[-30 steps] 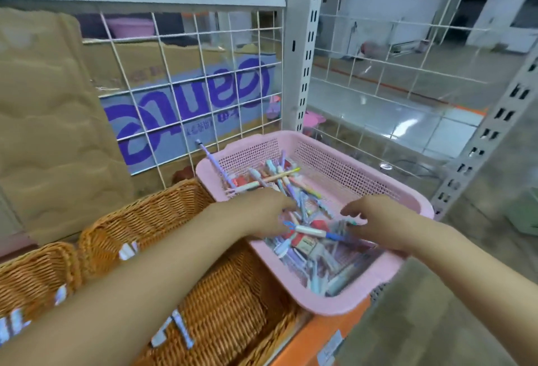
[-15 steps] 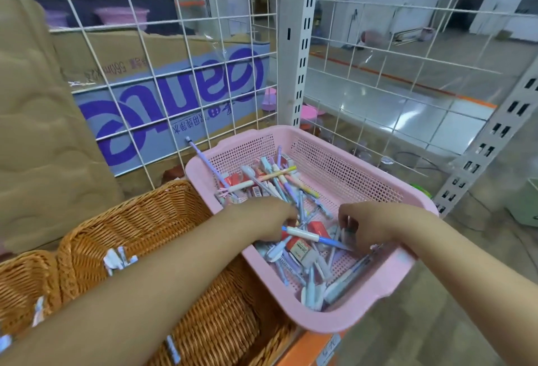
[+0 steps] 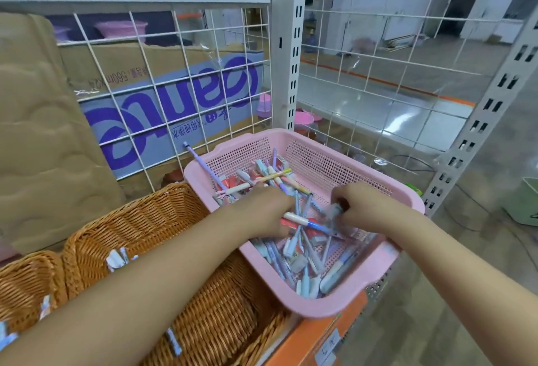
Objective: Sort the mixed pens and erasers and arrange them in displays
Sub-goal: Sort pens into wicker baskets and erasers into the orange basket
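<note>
A pink plastic basket (image 3: 320, 306) holds a mixed heap of pens and erasers (image 3: 302, 261). Both my hands are inside it. My left hand (image 3: 262, 211) lies over the middle of the heap, its fingers curled round a white and blue pen (image 3: 305, 222) that points right. My right hand (image 3: 361, 208) is close by on the right, fingers curled on a pale, blurred pen (image 3: 334, 210). A purple pencil (image 3: 201, 161) sticks out over the basket's far left corner. A red-wrapped eraser (image 3: 230, 182) lies at the heap's far left.
A large wicker basket (image 3: 139, 220) stands left of the pink one with a few pens (image 3: 116, 259) in it, and a second wicker basket (image 3: 26, 281) sits at the far left. White wire mesh (image 3: 163, 80) and a shelf post (image 3: 288, 54) stand behind. The orange shelf edge (image 3: 317, 336) runs below.
The view has shifted a little and the hands have dug further into the heap. My right hand has moved inward and closed on a pale pen; my left keeps the white and blue pen.
</note>
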